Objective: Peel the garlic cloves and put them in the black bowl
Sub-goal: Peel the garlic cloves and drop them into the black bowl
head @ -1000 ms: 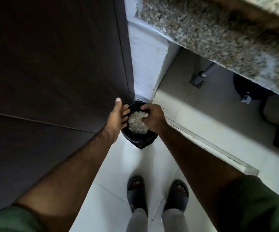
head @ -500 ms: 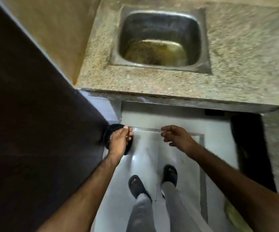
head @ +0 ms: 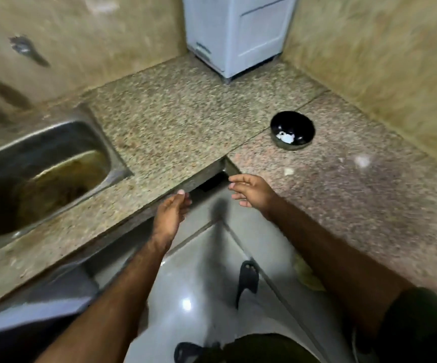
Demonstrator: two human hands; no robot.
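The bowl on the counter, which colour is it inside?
Black inside, with white pieces at the bottom; seen in the head view.

Speckled granite counter (head: 175,121) forming an L, steel sink (head: 41,174) sunk in its left part, white appliance (head: 238,32) standing in the back corner, pale tiled floor (head: 186,297) below, dark sandal (head: 249,279) on it.

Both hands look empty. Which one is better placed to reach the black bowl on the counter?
Right. The right hand is open over the counter edge on the black bowl's side; the left hand is farther, toward the sink.
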